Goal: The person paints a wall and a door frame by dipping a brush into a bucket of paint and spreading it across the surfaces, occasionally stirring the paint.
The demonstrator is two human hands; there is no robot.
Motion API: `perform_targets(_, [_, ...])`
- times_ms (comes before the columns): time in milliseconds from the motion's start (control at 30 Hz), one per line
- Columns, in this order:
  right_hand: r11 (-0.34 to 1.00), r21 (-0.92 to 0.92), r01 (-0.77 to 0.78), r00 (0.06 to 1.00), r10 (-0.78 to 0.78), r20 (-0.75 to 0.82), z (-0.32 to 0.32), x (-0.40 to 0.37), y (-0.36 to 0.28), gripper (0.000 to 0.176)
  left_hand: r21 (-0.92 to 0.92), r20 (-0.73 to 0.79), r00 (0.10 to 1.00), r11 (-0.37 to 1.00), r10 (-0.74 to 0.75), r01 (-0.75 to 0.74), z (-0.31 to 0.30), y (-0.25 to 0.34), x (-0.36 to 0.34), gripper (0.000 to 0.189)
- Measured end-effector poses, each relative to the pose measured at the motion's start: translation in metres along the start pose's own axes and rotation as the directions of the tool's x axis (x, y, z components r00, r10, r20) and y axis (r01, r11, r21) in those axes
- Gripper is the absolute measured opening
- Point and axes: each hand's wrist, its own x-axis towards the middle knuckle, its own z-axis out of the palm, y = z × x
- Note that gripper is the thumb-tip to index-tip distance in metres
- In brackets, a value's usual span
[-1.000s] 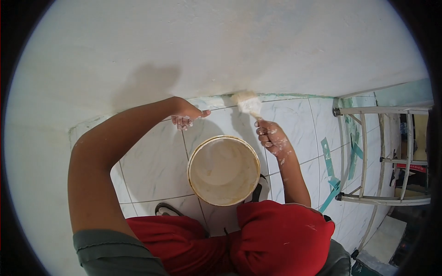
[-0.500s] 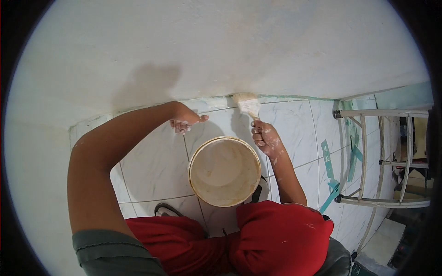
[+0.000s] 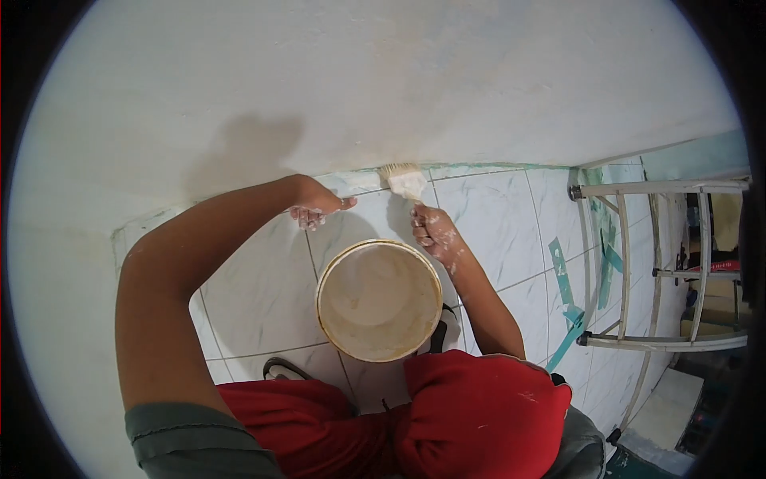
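My right hand point(image 3: 433, 230) is closed around the handle of a paintbrush point(image 3: 408, 185), whose ferrule area is smeared white. Its bristles touch the bottom edge of the wall point(image 3: 447, 88), where a greenish strip runs along the floor line. Close to the wall base, my left hand point(image 3: 317, 209) hangs with thumb stretched out and fingers loosely bent, nothing visible in it. White specks dot both hands. Between my feet and the wall is a round bucket point(image 3: 319, 307) with a stained rim and pale liquid inside.
At the right a metal ladder point(image 3: 626, 263) rests on the white tiled floor point(image 3: 263, 295). Strips of green tape point(image 3: 562, 271) stick to the tiles near its legs. Assorted items, partly dark, sit beyond the ladder.
The brush and my right hand have moved left along the wall base. The bucket and ladder appear slightly further left in view. My left hand has hardly moved.
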Motion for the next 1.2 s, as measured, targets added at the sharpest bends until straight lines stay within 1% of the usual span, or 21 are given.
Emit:
perform_targets(33, [0.999,0.028,0.036,0.999,-0.035,-0.008,0.008,0.000,-0.006,0.010,0.033,-0.006,1.000,0.999,-0.010,0.010,0.001,0.001,0.001,0.089])
perform_targets(167, [0.988,0.052,0.146,0.989,-0.145,-0.011,0.015,-0.032,-0.022,0.014,0.054,-0.010,0.999,0.998,0.030,-0.029,0.003,0.003,-0.005,0.090])
perform_targets(200, [0.983,0.049,0.177,0.984,-0.176,-0.022,0.012,-0.042,-0.025,0.014,0.009,-0.021,0.999,0.999,0.035,-0.035,0.004,0.004,-0.008,0.083])
perform_targets(233, [0.978,0.061,0.198,0.979,-0.194,-0.068,0.006,-0.052,-0.026,0.014,-0.040,-0.032,0.999,0.998,0.040,-0.041,0.004,0.003,-0.009,0.077])
perform_targets(333, [0.941,-0.007,0.338,0.916,-0.331,-0.227,-0.015,-0.082,-0.047,0.013,-0.033,-0.009,0.999,0.998,0.053,-0.054,0.001,-0.008,-0.007,0.081])
perform_targets(400, [0.940,0.011,0.341,0.897,-0.322,-0.303,-0.036,-0.090,-0.067,0.014,-0.020,-0.018,1.000,1.000,0.015,-0.016,0.001,-0.014,-0.003,0.081])
perform_targets(467, [0.935,-0.030,0.354,0.885,-0.345,-0.312,-0.045,-0.094,-0.085,0.015,0.003,-0.035,0.999,1.000,-0.020,0.020,-0.001,-0.016,-0.001,0.082])
perform_targets(533, [0.896,-0.209,0.391,0.852,-0.438,-0.286,-0.035,-0.110,-0.106,0.016,0.013,-0.050,0.998,0.999,-0.042,0.042,-0.003,-0.016,0.001,0.082])
perform_targets(600, [0.821,-0.297,0.488,0.769,-0.565,-0.299,-0.016,-0.135,-0.120,0.018,0.017,-0.046,0.998,0.999,-0.042,0.043,-0.006,-0.012,0.003,0.084])
perform_targets(667, [0.743,-0.337,0.579,0.718,-0.660,-0.222,-0.002,-0.156,-0.125,0.018,0.007,-0.031,0.999,1.000,-0.011,0.011,-0.007,-0.008,0.004,0.087])
perform_targets(700, [0.743,-0.337,0.578,0.719,-0.659,-0.221,0.001,-0.160,-0.124,0.018,0.006,-0.031,0.999,1.000,-0.011,0.011,-0.007,-0.005,0.004,0.087])
perform_targets(767, [0.674,-0.269,0.688,0.665,-0.734,-0.140,0.008,-0.163,-0.121,0.020,0.013,-0.031,1.000,1.000,0.000,0.000,-0.005,0.002,0.005,0.086])
perform_targets(800, [0.675,-0.270,0.687,0.666,-0.733,-0.139,0.009,-0.157,-0.119,0.020,0.011,-0.030,1.000,1.000,0.001,-0.001,-0.004,0.004,0.005,0.086])
perform_targets(933, [0.812,-0.143,0.565,0.807,-0.581,-0.109,-0.012,-0.111,-0.101,0.022,0.007,-0.019,1.000,1.000,0.013,-0.013,-0.002,0.010,0.011,0.085])
perform_targets(967, [0.851,-0.143,0.506,0.835,-0.524,-0.169,-0.015,-0.107,-0.095,0.021,-0.003,-0.015,1.000,1.000,0.013,-0.013,-0.002,0.010,0.013,0.085])
perform_targets(1000, [0.850,-0.141,0.508,0.834,-0.526,-0.167,-0.019,-0.104,-0.092,0.021,-0.002,-0.018,1.000,1.000,0.011,-0.011,-0.004,0.011,0.012,0.085])
perform_targets(1067, [0.925,-0.119,0.361,0.904,-0.378,-0.199,-0.027,-0.100,-0.086,0.020,0.045,-0.031,0.999,0.998,0.043,-0.042,-0.005,0.013,0.010,0.086])
perform_targets(1100, [0.915,-0.182,0.359,0.890,-0.395,-0.228,-0.024,-0.104,-0.087,0.019,0.043,-0.030,0.999,0.999,0.034,-0.033,-0.003,0.015,0.007,0.086])
perform_targets(1133, [0.905,-0.205,0.373,0.874,-0.417,-0.249,-0.022,-0.109,-0.089,0.018,0.110,-0.101,0.993,0.993,0.058,-0.047,-0.001,0.017,0.002,0.083])
perform_targets(1167, [0.874,-0.263,0.408,0.830,-0.475,-0.291,-0.017,-0.118,-0.093,0.018,0.178,-0.166,0.982,0.982,0.086,-0.056,0.000,0.017,-0.003,0.080])
perform_targets(1200, [0.839,-0.322,0.438,0.779,-0.533,-0.329,-0.008,-0.131,-0.100,0.018,0.175,-0.164,0.984,0.983,0.075,-0.046,0.002,0.014,-0.007,0.080])
